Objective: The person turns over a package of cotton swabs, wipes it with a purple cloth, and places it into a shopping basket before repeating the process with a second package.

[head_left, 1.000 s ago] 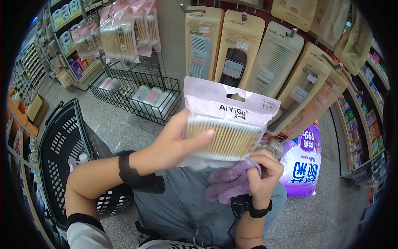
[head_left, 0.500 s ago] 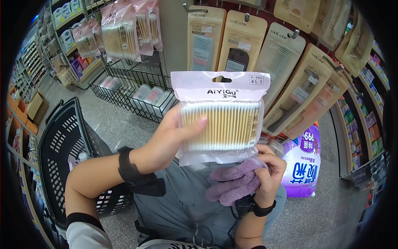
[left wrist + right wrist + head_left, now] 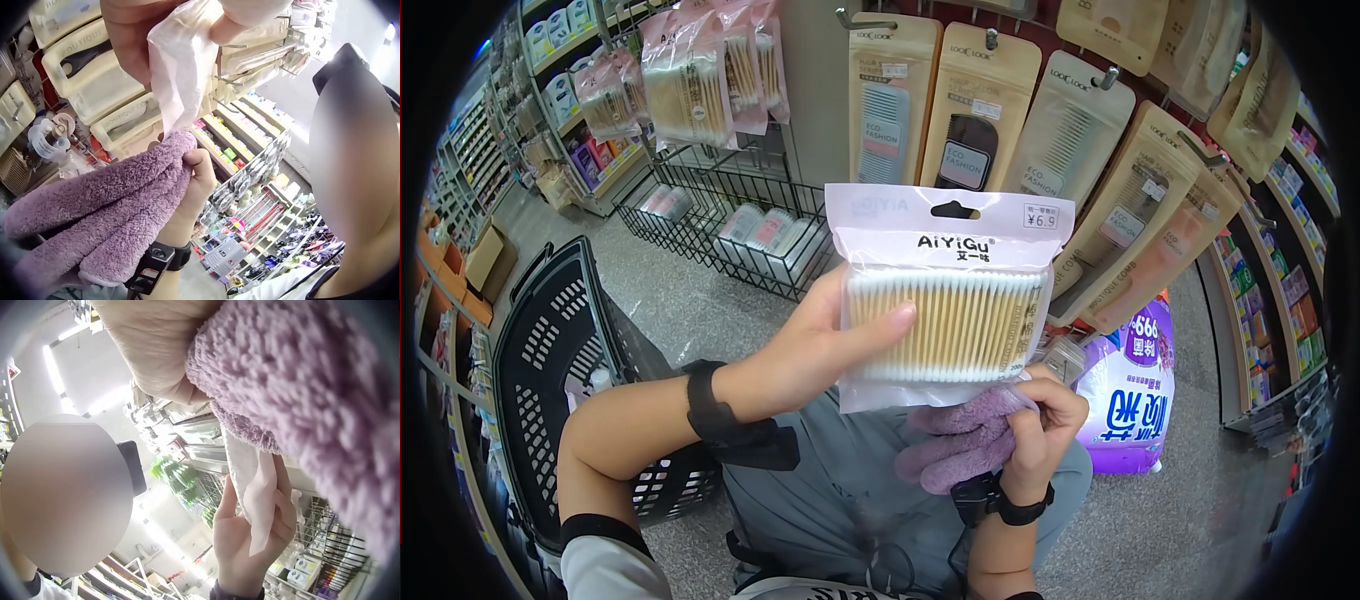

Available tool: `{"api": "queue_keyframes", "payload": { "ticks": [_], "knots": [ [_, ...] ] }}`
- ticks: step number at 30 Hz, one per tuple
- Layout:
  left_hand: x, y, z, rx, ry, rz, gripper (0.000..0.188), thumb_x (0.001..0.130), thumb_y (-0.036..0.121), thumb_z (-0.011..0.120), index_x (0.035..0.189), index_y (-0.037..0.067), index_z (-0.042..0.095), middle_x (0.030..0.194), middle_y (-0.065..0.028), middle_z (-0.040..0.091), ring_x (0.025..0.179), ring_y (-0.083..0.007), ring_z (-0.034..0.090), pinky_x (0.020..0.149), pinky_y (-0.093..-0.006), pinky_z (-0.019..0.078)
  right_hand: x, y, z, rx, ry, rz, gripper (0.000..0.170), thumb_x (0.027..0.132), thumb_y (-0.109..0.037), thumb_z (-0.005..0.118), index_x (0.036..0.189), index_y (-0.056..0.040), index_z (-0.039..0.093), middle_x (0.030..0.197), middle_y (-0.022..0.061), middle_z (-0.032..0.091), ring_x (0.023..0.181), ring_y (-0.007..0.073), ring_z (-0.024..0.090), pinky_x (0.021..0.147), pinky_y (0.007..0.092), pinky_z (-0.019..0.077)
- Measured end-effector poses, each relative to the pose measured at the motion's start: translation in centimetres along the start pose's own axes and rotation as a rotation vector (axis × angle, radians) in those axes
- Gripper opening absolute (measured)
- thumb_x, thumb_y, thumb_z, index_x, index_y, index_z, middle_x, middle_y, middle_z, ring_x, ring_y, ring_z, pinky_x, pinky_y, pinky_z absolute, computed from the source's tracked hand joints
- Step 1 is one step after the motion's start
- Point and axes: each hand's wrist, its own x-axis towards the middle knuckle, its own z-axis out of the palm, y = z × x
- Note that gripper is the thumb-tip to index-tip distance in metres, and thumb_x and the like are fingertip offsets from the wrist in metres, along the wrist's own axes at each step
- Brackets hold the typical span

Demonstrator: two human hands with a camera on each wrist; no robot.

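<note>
My left hand [image 3: 825, 335] grips a clear and pale pink bag of cotton swabs [image 3: 990, 325] by its left side, thumb across the front. The bag is upright, its printed face and price label toward the head camera. Just below its lower right corner, my right hand [image 3: 1045, 425] pinches a fuzzy purple cloth item [image 3: 960, 445] with finger-like lobes hanging to the left. In the left wrist view the bag's pale side [image 3: 181, 62] comes down close to the bunched cloth [image 3: 119, 212]. Some right-hand fingers are hidden behind the bag's edge.
A black shopping basket [image 3: 540, 340] stands at the left. Packaged combs [image 3: 970, 110] hang behind the bag, more swab bags [image 3: 685, 85] at upper left above a wire basket [image 3: 730, 235]. A purple and white detergent bag [image 3: 1125, 410] stands on the floor at right.
The swab bag rose leftward and levelled from its tilt, then came back down and right. The cloth shifted slightly with my right hand; both grips stayed.
</note>
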Motion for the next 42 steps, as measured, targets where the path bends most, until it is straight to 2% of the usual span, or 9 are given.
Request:
{"api": "queue_keyframes", "payload": {
  "ticks": [19,22,26,28,31,34,38,40,42],
  "knots": [
    [-0.1,0.4,0.1,0.162,-0.11,0.03,0.041,0.088,0.017,0.058,0.122,-0.002,0.043,0.114,-0.0086,0.055,0.101,-0.0131,0.055,0.085,-0.0274,0.0464,-0.2,0.7,-0.3,0.105,0.04,-0.133,0.012,0.056,-0.001,0.047,0.062,0.0064,0.055,0.061,0.0065,0.052,0.054,0.0114,0.043,0.052,0.0213,0.0333],
    [-0.2,1.0,0.6,0.046,-0.063,-0.067,0.051,0.084,0.017,0.063,0.125,-0.003,0.039,0.118,-0.01,0.051,0.107,-0.015,0.051,0.089,-0.0289,0.0438,-0.2,0.3,0.8,0.282,0.149,-0.063,0.014,0.057,-0.001,0.046,0.062,0.0073,0.055,0.062,0.0086,0.054,0.055,0.0128,0.045,0.055,0.0216,0.0354],
    [-0.2,0.0,0.3,0.307,-0.153,0.094,0.085,0.072,0.014,0.075,0.134,-0.001,0.019,0.125,-0.0114,0.043,0.117,-0.018,0.042,0.098,-0.0315,0.0365,-0.1,0.7,1.0,0.497,0.319,0.042,0.016,0.057,-0.001,0.044,0.061,0.0086,0.055,0.064,0.011,0.055,0.058,0.0143,0.047,0.058,0.0227,0.0384],
    [-0.1,-0.6,-0.2,0.399,-0.203,0.152,0.104,0.065,0.008,0.079,0.138,0.001,0.006,0.129,-0.0102,0.039,0.121,-0.0178,0.037,0.101,-0.0319,0.0322,0.0,0.7,0.6,0.477,0.276,0.037,0.016,0.056,-0.002,0.043,0.061,0.0086,0.054,0.063,0.0108,0.054,0.058,0.0142,0.046,0.059,0.0232,0.039],
    [0.3,-0.8,-0.7,0.46,-0.186,0.209,0.11,0.063,0.003,0.078,0.14,0.004,0.0,0.129,-0.0129,0.039,0.12,-0.0198,0.04,0.1,-0.0332,0.0338,0.0,0.3,0.5,0.432,0.235,0.029,0.016,0.056,-0.002,0.042,0.06,0.0084,0.054,0.062,0.0106,0.054,0.058,0.0141,0.045,0.06,0.0233,0.0389],
    [0.1,-1.0,0.0,0.165,-0.066,0.154,0.114,0.062,0.002,0.078,0.141,0.008,-0.003,0.131,-0.015,0.038,0.115,-0.0208,0.046,0.095,-0.034,0.0402,0.1,0.3,0.5,0.407,0.22,0.0,0.016,0.055,-0.002,0.042,0.06,0.0082,0.054,0.061,0.0105,0.053,0.058,0.014,0.045,0.059,0.0229,0.0379],
    [-0.3,0.8,0.7,0.344,-0.024,0.119,0.11,0.062,0.003,0.077,0.142,0.01,0.002,0.131,-0.015,0.039,0.107,-0.0195,0.054,0.084,-0.0305,0.0491,0.2,0.3,0.0,0.385,0.207,-0.024,0.015,0.055,-0.002,0.042,0.057,0.0073,0.053,0.06,0.0104,0.053,0.056,0.0138,0.045,0.056,0.0225,0.0361],
    [-0.2,0.5,0.3,0.613,-0.107,0.26,0.105,0.062,0.004,0.077,0.142,0.009,0.009,0.129,-0.0139,0.041,0.104,-0.0181,0.056,0.08,-0.0282,0.0515,0.2,-0.1,0.1,0.4,0.216,-0.031,0.013,0.056,-0.002,0.043,0.056,0.0065,0.053,0.06,0.0103,0.053,0.056,0.0138,0.044,0.055,0.0225,0.0357],
    [-0.2,0.7,0.1,0.709,-0.154,0.206,0.099,0.062,0.005,0.077,0.14,0.008,0.017,0.127,-0.013,0.041,0.104,-0.0177,0.056,0.08,-0.0278,0.0518,0.2,-0.1,0.0,0.418,0.202,-0.042,0.013,0.056,-0.003,0.044,0.055,0.0059,0.053,0.06,0.0101,0.053,0.056,0.0138,0.044,0.055,0.0227,0.0356]
  ]
}}
